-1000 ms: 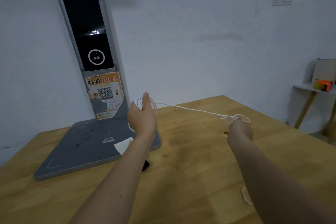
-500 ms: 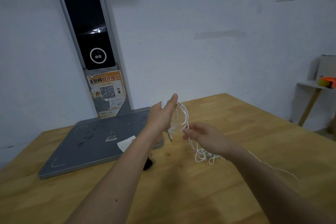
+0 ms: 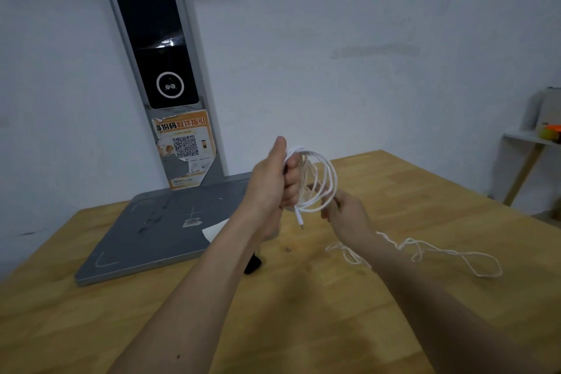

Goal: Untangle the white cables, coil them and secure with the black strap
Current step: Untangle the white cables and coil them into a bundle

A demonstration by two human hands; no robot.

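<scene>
Above the wooden table (image 3: 303, 328), left hand (image 3: 273, 182) clenches the growing coil (image 3: 318, 182); right hand (image 3: 349, 215), out at full stretch a second ago, now pinches cable beside it. Another loop laid; tangled slack (image 3: 440, 255) remains. Black strap (image 3: 252, 264) untouched.

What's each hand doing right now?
Left hand: grips the coiled white cable.
Right hand: pinches the cable at the coil's lower edge, feeding the loose length.

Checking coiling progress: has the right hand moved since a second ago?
Yes. The right hand has come in leftward toward the grey stand, up beside the left hand and its coil.
</scene>
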